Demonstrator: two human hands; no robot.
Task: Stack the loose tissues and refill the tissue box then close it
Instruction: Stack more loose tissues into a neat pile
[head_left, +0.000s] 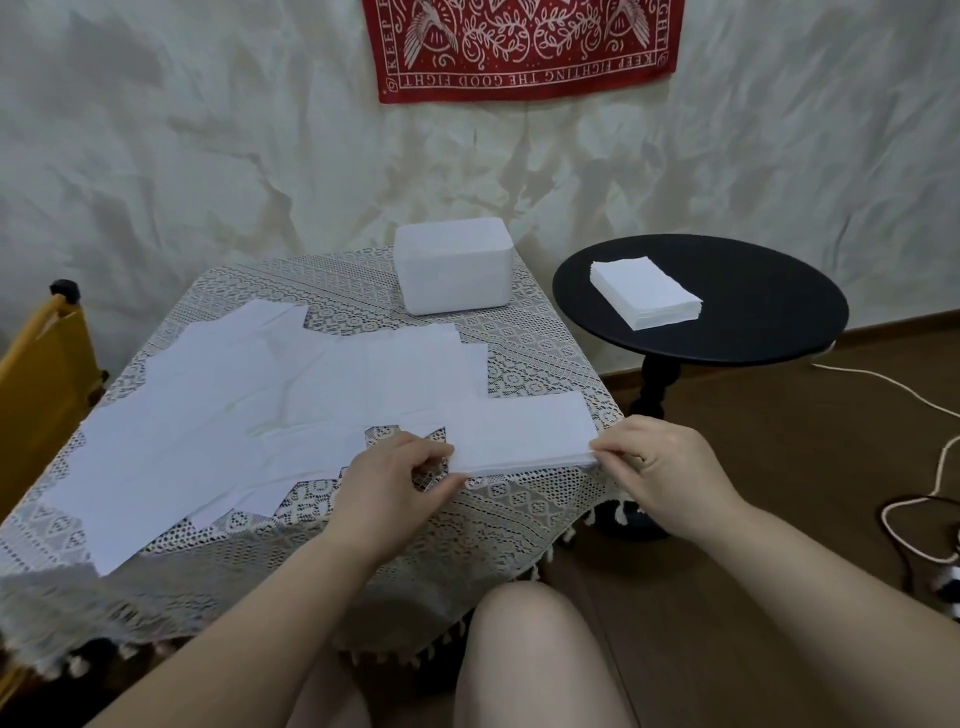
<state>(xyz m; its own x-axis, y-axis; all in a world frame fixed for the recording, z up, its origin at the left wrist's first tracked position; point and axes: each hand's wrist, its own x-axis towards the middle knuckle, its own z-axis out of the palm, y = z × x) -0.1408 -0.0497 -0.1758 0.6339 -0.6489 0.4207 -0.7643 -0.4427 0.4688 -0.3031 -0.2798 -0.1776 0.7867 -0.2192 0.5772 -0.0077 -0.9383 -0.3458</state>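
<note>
A small, squared-up stack of white paper tissues (522, 434) lies at the near right corner of the lace-covered counter (467, 525), and both hands have it by its short ends: the left hand (395, 475) pinches the left end between thumb and curled fingers, the right hand (662, 462) pinches the right end the same way. Further loose white tissue sheets (234, 410) lie spread and overlapping across the left and middle of the counter, not yet gathered. The white rectangular tissue box (452, 273) stands at the far edge, well apart from the hands; whether its top is open cannot be told from here. A second neat white tissue pile (647, 293) rests on the round black side table (753, 312) to the right. These sheets are very light, limp and easily creased or torn, and a stack will likely slide and fan out if held by one edge, so light pressure at both ends, or a flat palm beneath, seems safest.
</note>
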